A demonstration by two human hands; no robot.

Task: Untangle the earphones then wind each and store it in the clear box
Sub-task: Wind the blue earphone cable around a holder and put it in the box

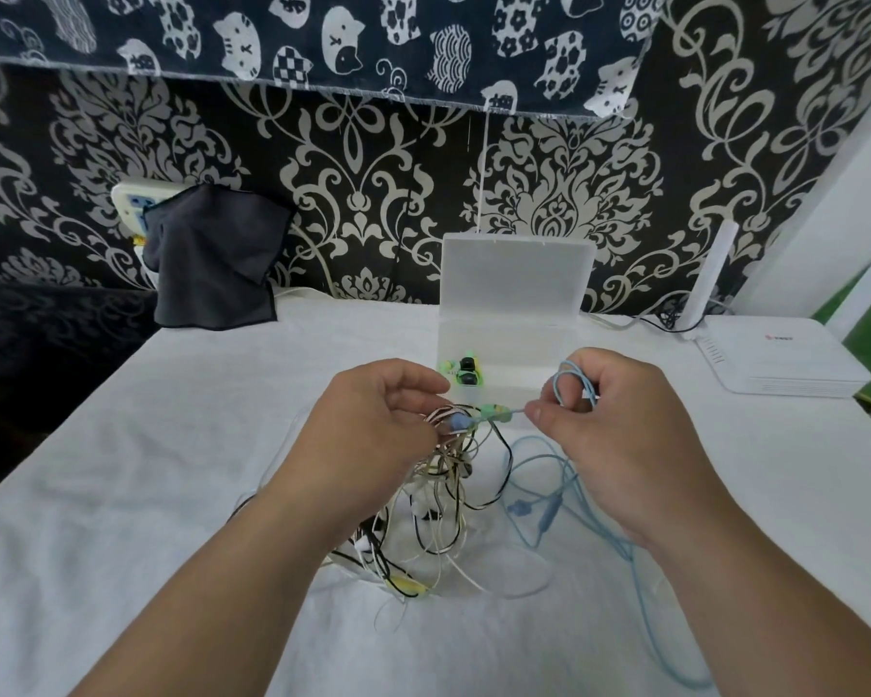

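A tangle of earphone cables [443, 500], white, black and striped, hangs and lies on the white cloth between my arms. My left hand [373, 425] pinches the top of this tangle, near a blue earbud. My right hand [619, 425] holds the light blue earphone cable [571, 382], looped over its fingers, and pinches the cable beside a green plug [496, 412]. The rest of the blue cable trails down to the lower right. The clear box [511, 344] stands open behind my hands, with green and black earphones [461, 372] in its left corner.
A white router [785, 359] with an antenna sits at the right on the white-covered table [172, 470]. A dark grey cloth [217, 264] hangs at the back left over a wall socket. The patterned wall runs close behind the box.
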